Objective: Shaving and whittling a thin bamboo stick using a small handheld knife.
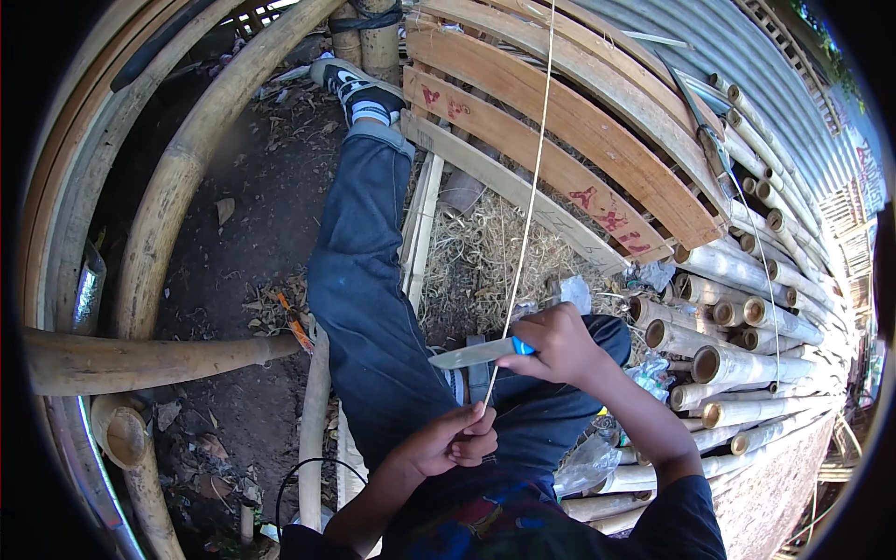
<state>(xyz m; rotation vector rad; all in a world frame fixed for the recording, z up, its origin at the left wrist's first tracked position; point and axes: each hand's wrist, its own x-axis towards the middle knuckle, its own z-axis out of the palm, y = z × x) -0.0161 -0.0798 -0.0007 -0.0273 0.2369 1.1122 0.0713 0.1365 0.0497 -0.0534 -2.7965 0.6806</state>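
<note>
My left hand (452, 442) is closed around the lower end of a long, thin bamboo strip (530, 201). From there the strip runs up and slightly right, out past the top of the view. My right hand (558, 343) grips the blue handle of a knife (474, 354), whose broad blade points left and lies against or very close to the strip, just above my left fist. Whether the edge touches the strip I cannot tell. Both hands are over my lap, above my dark jeans (369, 271); one leg stretches forward, the other is bent.
Wooden planks (560, 121) with red markings lie ahead. A stack of bamboo poles (747, 327) fills the right side. Thick bamboo beams (159, 359) frame the left, over dark soil (224, 252). Pale shavings (495, 257) and plastic scraps (588, 465) lie near my legs.
</note>
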